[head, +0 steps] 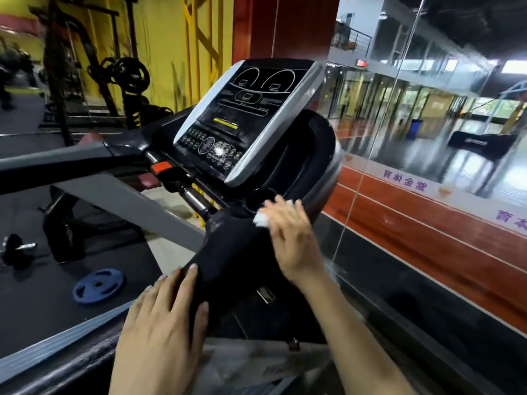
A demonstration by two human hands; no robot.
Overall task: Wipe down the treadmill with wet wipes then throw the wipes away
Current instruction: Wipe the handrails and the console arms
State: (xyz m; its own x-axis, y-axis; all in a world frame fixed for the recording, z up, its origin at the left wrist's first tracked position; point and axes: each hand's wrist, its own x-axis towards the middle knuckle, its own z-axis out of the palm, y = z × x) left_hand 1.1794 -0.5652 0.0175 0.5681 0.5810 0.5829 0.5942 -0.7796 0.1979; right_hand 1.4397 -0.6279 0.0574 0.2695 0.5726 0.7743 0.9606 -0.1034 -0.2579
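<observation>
White, crumpled wet wipe (261, 218) pressed under the right hand (291, 235), fingers spread flat over it, only a corner showing past the fingertips. Pinned against the black plastic handrail (228, 252) of the black and grey treadmill (251, 115), just beside the round black cup holder (259, 198) at the foot of the console. Left hand (162, 317) laid open lower on the same handrail, fingers spread, thumb hooked around the inner edge, holding nothing, apparently bracing.

Likely step: wiping the right handrail, with the glossy black console panel (242, 109) and the far handrail (71, 163) seemingly not yet reached.

Risks from here:
- Wipe slipping out from under flat fingers, no pinch on it; a fast stroke could leave it behind or push it into the cup holder.
- Wipe dropping off the outer edge of the rail toward the glass wall (399, 166) on the right, awkward to retrieve.
- Moisture or pressure on the cluster of round buttons (216, 151) low on the panel, possibly triggering a setting if powered; power state not discernible.
- Snagging the orange-red safety tab (161, 167) under the console during a sweep across.
- Streaks left on the glossy panel from a wipe already soiled by the rail.
- Wet rail under the bracing left hand, so a slip of support.
</observation>
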